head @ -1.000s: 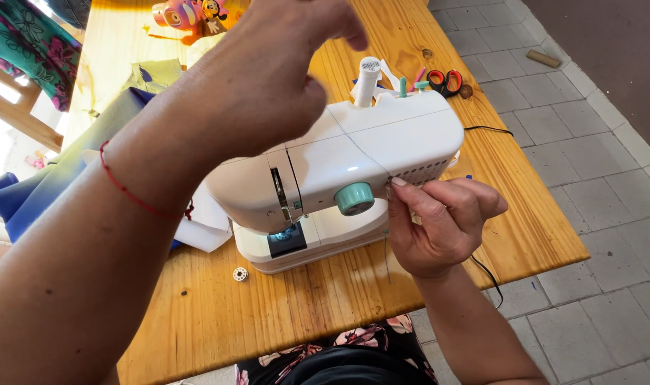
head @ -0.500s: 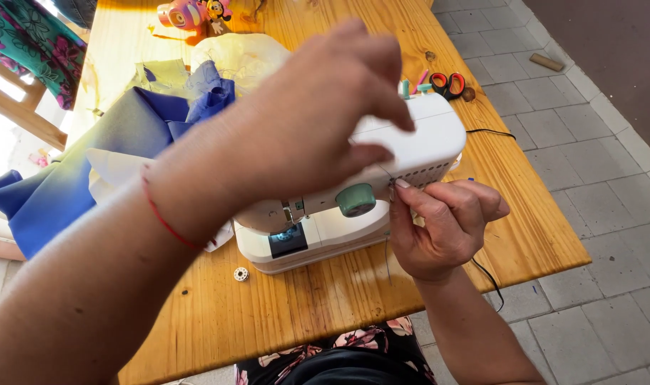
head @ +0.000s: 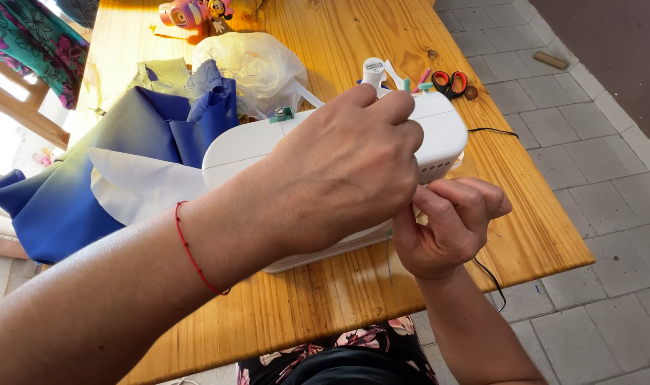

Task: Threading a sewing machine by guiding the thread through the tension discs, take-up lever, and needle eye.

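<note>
We had both hands on the small white sewing machine (head: 439, 139), which sat near the 5 o'clock corner of the wooden table (head: 524, 235). A second earlier our left hand (head: 339, 178) was raised high above the machine, leaving its front and the teal dial in plain sight; half a second on it had come down over the body. At this moment it lay across the machine's near side, hiding the dial altogether, its fingers curled with the tips drawn together up by the thread spool (head: 372, 71) at 12 o'clock of the machine; whether they pinched anything we could not tell. Our right hand (head: 449, 224) had stayed at the machine's 4 o'clock end throughout, but its fingers had closed tighter, thumb against forefinger in a pinch; a thin dark thread (head: 389, 253) hung just beside it, though whether that thread ran into the pinch was hidden from us. We judged from this that the work had moved to fine handling at the machine's right end.

The view had also swung: the blue cloth (head: 89, 164) and white paper piece (head: 139, 185) at 9 o'clock showed more fully than before, as did the clear bag (head: 250, 60) at 11 o'clock. The scissors (head: 449, 80) rested at 1 o'clock, apart from both hands.
</note>
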